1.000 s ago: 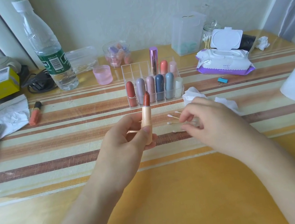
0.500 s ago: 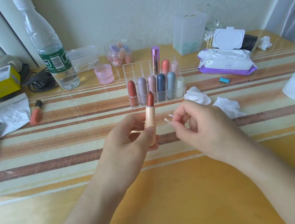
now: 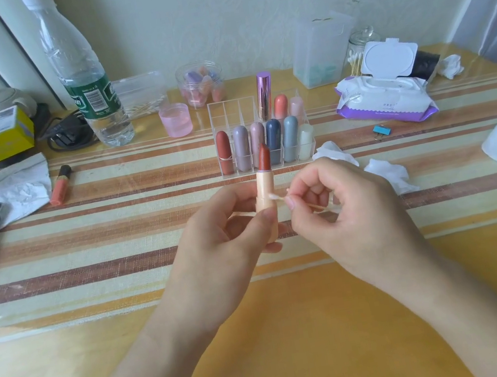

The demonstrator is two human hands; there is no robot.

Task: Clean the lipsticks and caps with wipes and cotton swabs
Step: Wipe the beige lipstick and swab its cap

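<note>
Left hand [image 3: 217,243] grips an uncapped lipstick [image 3: 264,185] upright above the striped yellow table [image 3: 297,328]. Right hand [image 3: 353,213] pinches a cotton swab [image 3: 276,197], tip touching the lipstick's tube. Bottle [image 3: 92,97] label is green with a barcode, wording illegible. Wipes pack [image 3: 383,96] print is unreadable. Pale wall behind.

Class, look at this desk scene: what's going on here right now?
A person is cleaning a lipstick. The left hand holds it upright, uncapped, its red bullet extended. The right hand pinches a cotton swab, its tip at the case's side. Capped lipsticks stand in a clear organizer behind; a wipes pack lies open, far right.
</note>
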